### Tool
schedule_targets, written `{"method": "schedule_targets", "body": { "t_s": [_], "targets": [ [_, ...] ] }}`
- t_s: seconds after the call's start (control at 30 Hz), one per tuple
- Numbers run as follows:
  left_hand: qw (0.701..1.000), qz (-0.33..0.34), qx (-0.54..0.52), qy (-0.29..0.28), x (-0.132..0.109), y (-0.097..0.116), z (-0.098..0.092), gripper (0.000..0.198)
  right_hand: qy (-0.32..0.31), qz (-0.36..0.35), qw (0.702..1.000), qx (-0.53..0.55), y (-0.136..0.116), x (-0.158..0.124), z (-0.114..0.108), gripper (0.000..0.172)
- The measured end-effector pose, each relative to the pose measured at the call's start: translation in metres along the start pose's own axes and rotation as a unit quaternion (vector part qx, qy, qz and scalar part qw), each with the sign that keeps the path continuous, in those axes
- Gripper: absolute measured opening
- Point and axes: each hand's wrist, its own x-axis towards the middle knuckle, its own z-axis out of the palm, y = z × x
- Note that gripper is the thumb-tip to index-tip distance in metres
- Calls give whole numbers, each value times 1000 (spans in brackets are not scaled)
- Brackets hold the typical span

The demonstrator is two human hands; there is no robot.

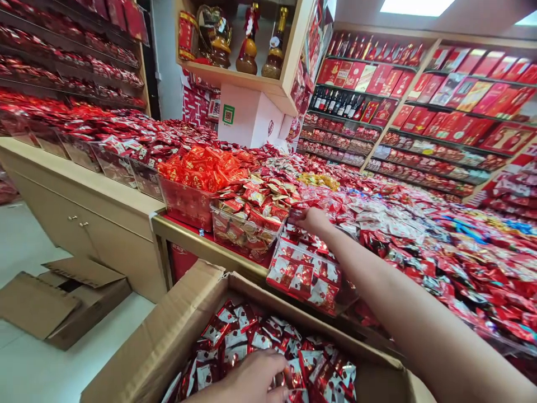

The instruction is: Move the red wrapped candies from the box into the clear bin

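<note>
My left hand (258, 374) reaches into an open cardboard box (163, 336). Its fingers curl around red-and-white wrapped candy packets (235, 336) heaped inside; how many are in the grasp is hidden. My right hand (314, 221) is stretched out over the counter, fingers closed at the back corner of a clear plastic bin (304, 274). That bin holds similar red-and-white packets and juts past the counter edge above the box. To its left stands another clear bin (245, 229) with red and gold packets.
Bright red packets fill a bin (184, 196) farther left. Heaped candy (419, 224) covers the display to the right. A folded-open carton (79, 302) lies on the floor (25, 358) by the cabinet (92, 224). Shelves (361, 95) of bottles and gift boxes line the back.
</note>
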Motion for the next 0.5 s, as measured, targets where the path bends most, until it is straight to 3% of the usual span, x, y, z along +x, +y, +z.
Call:
{"method": "schedule_targets", "body": {
  "t_s": [0.1, 0.17, 0.23, 0.33, 0.4, 0.5],
  "targets": [
    [997, 23, 67, -42, -8, -14, 7, 28, 92, -37, 995, 13, -7, -23, -23, 24],
    [992, 18, 95, -77, -12, -21, 13, 31, 159, -103, 981, 27, -12, -39, -39, 28],
    [983, 4, 138, -122, -13, -23, 18, 32, 186, -168, 968, 9, -15, -50, -50, 26],
    [969, 16, 180, -168, -9, -21, 22, 35, 93, -201, 972, -81, -14, -48, -50, 25],
    [969, 35, 171, -173, -5, -22, 22, 36, 13, -212, 969, -123, -10, -37, -42, 28],
    [979, 17, 129, -158, -4, -34, 21, 29, -44, -236, 959, -150, -7, -20, -25, 29]
  ]
}}
